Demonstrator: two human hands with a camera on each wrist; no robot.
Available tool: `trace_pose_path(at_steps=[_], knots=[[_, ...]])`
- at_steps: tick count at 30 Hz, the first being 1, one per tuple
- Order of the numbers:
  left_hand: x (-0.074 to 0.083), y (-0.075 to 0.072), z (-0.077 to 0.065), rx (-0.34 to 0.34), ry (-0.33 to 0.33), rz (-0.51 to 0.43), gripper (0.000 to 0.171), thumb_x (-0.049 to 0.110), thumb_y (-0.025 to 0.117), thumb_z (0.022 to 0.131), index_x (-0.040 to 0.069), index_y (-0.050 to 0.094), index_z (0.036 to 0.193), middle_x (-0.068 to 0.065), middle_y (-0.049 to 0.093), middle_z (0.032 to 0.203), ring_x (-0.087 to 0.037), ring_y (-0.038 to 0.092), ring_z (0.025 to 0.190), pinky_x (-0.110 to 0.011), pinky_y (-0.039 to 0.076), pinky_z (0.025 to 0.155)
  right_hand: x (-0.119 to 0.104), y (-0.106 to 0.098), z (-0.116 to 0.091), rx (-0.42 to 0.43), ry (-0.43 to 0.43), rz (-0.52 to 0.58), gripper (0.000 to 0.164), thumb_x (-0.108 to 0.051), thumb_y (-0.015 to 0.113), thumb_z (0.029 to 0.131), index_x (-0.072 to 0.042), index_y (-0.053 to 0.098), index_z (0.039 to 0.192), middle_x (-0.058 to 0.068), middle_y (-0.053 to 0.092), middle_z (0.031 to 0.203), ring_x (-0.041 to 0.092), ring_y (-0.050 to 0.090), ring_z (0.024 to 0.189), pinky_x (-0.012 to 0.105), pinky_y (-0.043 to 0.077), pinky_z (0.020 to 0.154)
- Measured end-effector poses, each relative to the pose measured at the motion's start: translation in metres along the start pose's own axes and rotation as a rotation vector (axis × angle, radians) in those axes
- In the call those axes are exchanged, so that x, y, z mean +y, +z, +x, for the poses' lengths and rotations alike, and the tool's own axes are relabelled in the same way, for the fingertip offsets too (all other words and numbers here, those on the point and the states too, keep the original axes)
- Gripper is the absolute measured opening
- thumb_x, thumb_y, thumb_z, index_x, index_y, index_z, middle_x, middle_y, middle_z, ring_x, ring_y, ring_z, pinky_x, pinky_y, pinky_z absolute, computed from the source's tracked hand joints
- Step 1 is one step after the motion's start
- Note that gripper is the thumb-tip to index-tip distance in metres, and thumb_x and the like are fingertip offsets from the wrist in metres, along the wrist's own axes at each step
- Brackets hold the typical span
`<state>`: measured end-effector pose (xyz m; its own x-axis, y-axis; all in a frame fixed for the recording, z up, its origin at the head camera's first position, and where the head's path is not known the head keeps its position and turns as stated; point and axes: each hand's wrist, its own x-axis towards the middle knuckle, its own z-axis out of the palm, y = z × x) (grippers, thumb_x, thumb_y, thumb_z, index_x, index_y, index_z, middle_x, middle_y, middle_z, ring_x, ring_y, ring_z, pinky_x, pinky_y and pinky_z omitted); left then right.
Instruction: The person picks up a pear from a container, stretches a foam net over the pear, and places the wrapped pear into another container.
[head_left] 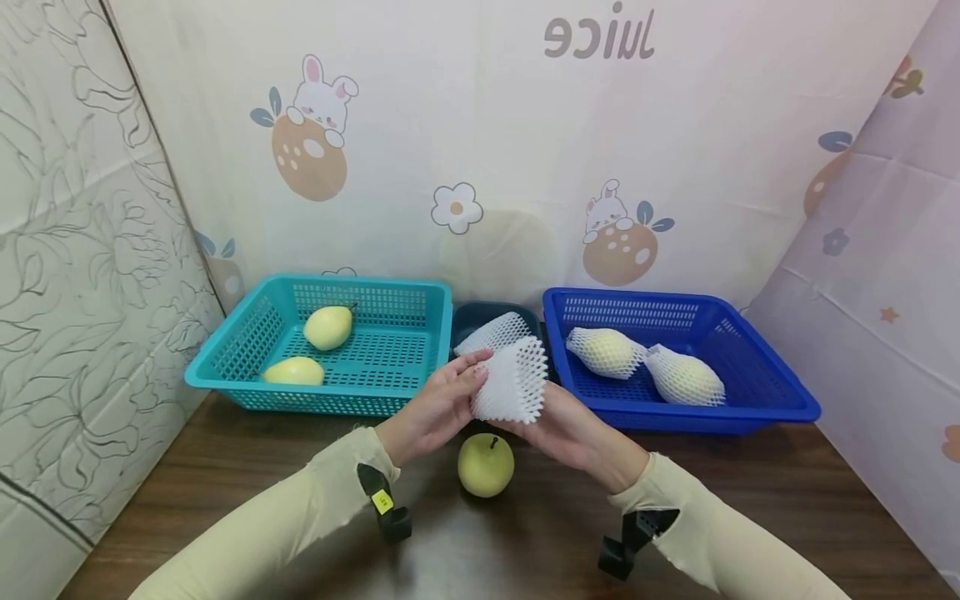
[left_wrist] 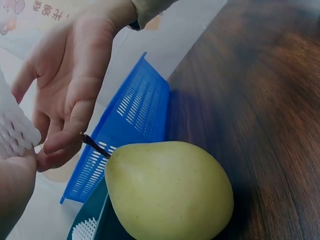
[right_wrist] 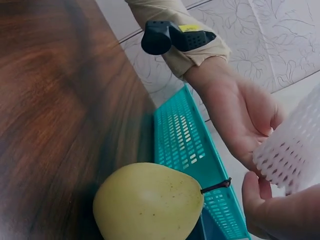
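A white foam net sleeve (head_left: 513,379) is between my two hands, above the table. My left hand (head_left: 435,412) pinches its left side between thumb and fingers. My right hand (head_left: 570,429) holds the sleeve from the right and below; part of its grip is hidden behind the foam in the head view. In the right wrist view, the open end of the sleeve (right_wrist: 285,155) shows between the hands. Just below them, a bare yellow-green pear (head_left: 486,465) stands on the table with its dark stem up.
A teal basket (head_left: 318,400) at the left contains two bare pears (head_left: 328,327). At the right, a blue basket (head_left: 697,419) contains two net-wrapped pears (head_left: 686,377). Between them, a small dark tray (head_left: 468,315) bears more foam netting (head_left: 504,331). A patterned curtain (head_left: 480,125) hangs behind.
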<state>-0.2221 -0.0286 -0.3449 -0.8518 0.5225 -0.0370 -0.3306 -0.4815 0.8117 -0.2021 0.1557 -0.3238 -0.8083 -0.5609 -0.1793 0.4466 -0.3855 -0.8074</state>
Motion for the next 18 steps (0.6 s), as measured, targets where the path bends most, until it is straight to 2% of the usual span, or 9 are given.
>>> trace_pose_path(at_steps=[3, 6, 8, 13, 16, 18], knots=[[-0.001, -0.002, -0.001, 0.01, -0.02, 0.012, 0.047, 0.009, 0.043, 0.102, 0.004, 0.029, 0.146, -0.015, 0.036, 0.144, -0.021, 0.045, 0.12, -0.036, 0.036, 0.103, 0.002, -0.001, 0.002, 0.068, -0.034, 0.0, 0.041, -0.017, 0.034, 0.105, -0.006, 0.03, 0.145, 0.005, 0.048, 0.134, 0.013, 0.051, 0.115, 0.032, 0.04, 0.098], [-0.002, -0.006, -0.002, 0.014, -0.056, 0.046, 0.047, 0.009, 0.043, 0.102, 0.001, 0.028, 0.146, -0.017, 0.037, 0.144, -0.022, 0.046, 0.12, -0.039, 0.036, 0.102, 0.003, -0.003, 0.003, 0.111, -0.072, 0.007, 0.028, -0.016, 0.034, 0.105, -0.006, 0.049, 0.126, 0.002, 0.059, 0.115, 0.013, 0.055, 0.105, 0.03, 0.044, 0.091], [-0.003, -0.009, -0.002, 0.029, -0.094, 0.084, 0.046, 0.009, 0.043, 0.102, -0.003, 0.03, 0.144, -0.019, 0.04, 0.142, -0.022, 0.048, 0.117, -0.038, 0.039, 0.099, 0.002, -0.004, 0.003, 0.139, -0.084, 0.026, 0.022, -0.016, 0.037, 0.104, -0.009, 0.055, 0.114, 0.002, 0.062, 0.107, 0.014, 0.057, 0.099, 0.03, 0.045, 0.088], [-0.005, -0.014, -0.003, 0.055, -0.195, 0.097, 0.043, 0.015, 0.039, 0.103, -0.003, 0.035, 0.141, -0.02, 0.046, 0.136, -0.023, 0.051, 0.113, -0.04, 0.04, 0.098, 0.0, -0.007, 0.004, 0.144, -0.079, 0.07, 0.018, -0.019, 0.04, 0.104, -0.01, 0.056, 0.107, 0.002, 0.063, 0.103, 0.016, 0.057, 0.096, 0.031, 0.044, 0.087], [-0.005, -0.013, -0.003, 0.043, -0.221, 0.061, 0.044, 0.019, 0.037, 0.104, 0.002, 0.034, 0.143, -0.017, 0.043, 0.139, -0.024, 0.047, 0.117, -0.043, 0.036, 0.101, 0.001, -0.008, 0.005, 0.104, -0.075, 0.107, 0.02, -0.018, 0.038, 0.104, -0.009, 0.055, 0.11, 0.002, 0.062, 0.103, 0.014, 0.057, 0.094, 0.03, 0.044, 0.086], [-0.004, -0.012, -0.003, 0.026, -0.213, 0.031, 0.044, 0.021, 0.035, 0.104, 0.003, 0.031, 0.145, -0.015, 0.039, 0.142, -0.024, 0.044, 0.121, -0.043, 0.033, 0.103, 0.002, -0.008, 0.005, 0.077, -0.065, 0.138, 0.021, -0.016, 0.037, 0.104, -0.01, 0.055, 0.113, 0.002, 0.062, 0.103, 0.013, 0.057, 0.093, 0.03, 0.045, 0.085]])
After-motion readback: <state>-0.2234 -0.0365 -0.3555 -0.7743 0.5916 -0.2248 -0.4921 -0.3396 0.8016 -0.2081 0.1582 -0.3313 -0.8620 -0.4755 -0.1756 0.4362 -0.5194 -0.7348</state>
